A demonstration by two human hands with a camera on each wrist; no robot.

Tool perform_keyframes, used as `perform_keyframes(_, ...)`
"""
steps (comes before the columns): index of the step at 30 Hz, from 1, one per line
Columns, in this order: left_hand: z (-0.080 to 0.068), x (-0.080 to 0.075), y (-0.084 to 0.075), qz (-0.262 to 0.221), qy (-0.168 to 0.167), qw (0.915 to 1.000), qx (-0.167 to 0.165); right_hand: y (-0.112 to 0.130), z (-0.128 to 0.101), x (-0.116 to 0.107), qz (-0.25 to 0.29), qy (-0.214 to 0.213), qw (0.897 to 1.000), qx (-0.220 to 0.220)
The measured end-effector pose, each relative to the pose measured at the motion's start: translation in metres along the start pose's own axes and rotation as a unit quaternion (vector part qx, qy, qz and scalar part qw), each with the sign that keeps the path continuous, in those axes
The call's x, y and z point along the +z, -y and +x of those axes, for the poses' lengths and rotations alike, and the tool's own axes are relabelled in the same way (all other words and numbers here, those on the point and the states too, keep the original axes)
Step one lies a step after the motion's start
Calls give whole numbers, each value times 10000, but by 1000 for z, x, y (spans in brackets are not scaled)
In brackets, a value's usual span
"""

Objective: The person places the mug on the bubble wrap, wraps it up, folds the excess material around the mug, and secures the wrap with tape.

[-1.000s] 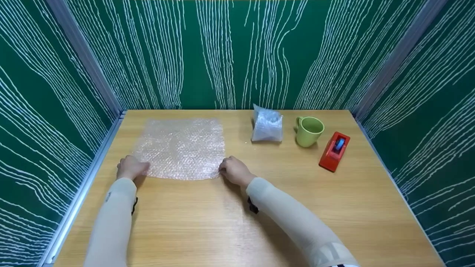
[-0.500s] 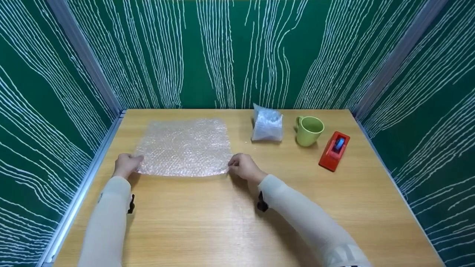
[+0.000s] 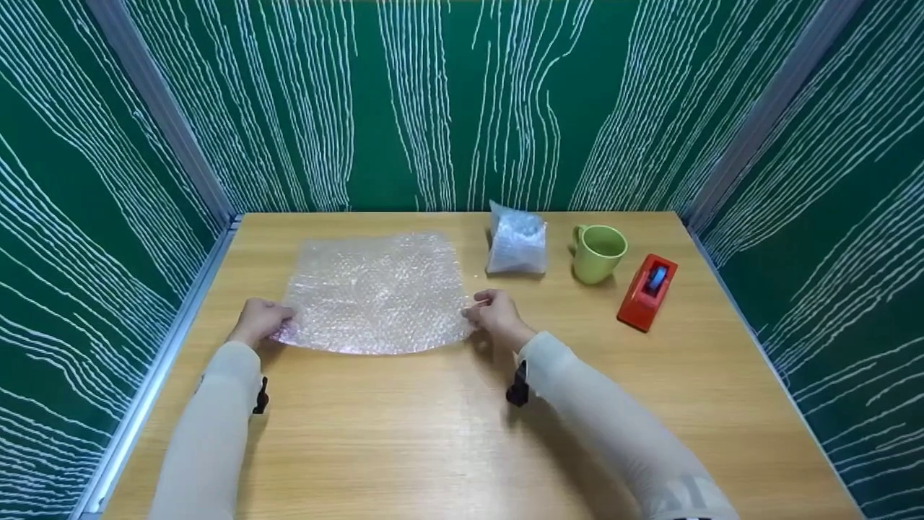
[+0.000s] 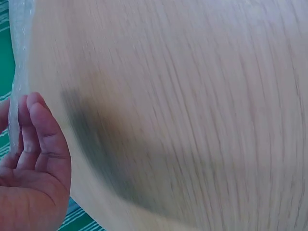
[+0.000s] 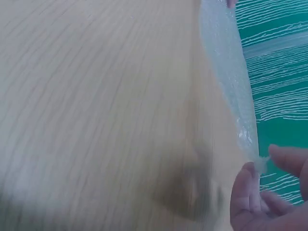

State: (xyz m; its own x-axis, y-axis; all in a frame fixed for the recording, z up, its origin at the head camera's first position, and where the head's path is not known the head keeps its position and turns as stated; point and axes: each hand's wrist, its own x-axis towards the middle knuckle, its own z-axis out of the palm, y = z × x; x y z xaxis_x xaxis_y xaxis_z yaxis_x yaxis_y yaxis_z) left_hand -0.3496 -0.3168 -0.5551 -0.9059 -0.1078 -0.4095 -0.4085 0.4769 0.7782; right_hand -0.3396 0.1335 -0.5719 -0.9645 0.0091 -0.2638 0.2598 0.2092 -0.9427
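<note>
A clear sheet of bubble wrap (image 3: 375, 296) spreads over the left half of the table, its near edge bowing down between my hands. My left hand (image 3: 261, 320) pinches the near left corner between thumb and fingers. At the near right corner my right hand (image 3: 499, 316) pinches the sheet in the same way. In the left wrist view the sheet's edge (image 4: 21, 57) runs down between the thumb and fingers. The right wrist view shows the raised edge of the wrap (image 5: 228, 72) ending at my thumb and fingertips.
Along the back of the wooden table (image 3: 404, 426) stands a bundle wrapped in bubble wrap (image 3: 517, 242). To its right are a green mug (image 3: 599, 254) and a red tape dispenser (image 3: 647, 292). Green, white-lined walls enclose the back and sides.
Both hands have shifted the bubble wrap to the right, the right hand farther overall. The left hand first went left, then came back right. Bundle, mug and tape dispenser stay in place.
</note>
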Motion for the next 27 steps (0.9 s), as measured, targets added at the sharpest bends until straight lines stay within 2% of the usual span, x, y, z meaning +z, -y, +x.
perform_keyframes(5, -4, 6, -4, 43, 390, 9992, 63, -1, -1, -11, -104, -157, 9992, 354)
perform_keyframes(10, -9, 13, -6, 20, 799, 9966, -212, -5, -2, -22, -346, -168, 9981, 472)
perform_keyframes(12, -9, 16, -6, -5, 857, 9958, -312, -7, -4, -26, -422, -157, 9980, 445)
perform_keyframes(15, -7, 20, -5, -153, 898, 9955, -245, -10, -8, -34, -526, -117, 9979, 361)
perform_keyframes(19, -5, 25, -6, -342, 894, 9954, -75, -14, -13, -46, -557, 117, 9977, 376)
perform_keyframes(27, -5, 35, -9, -440, 1030, 9936, 178, -22, -22, -68, -688, 926, 9905, 746)
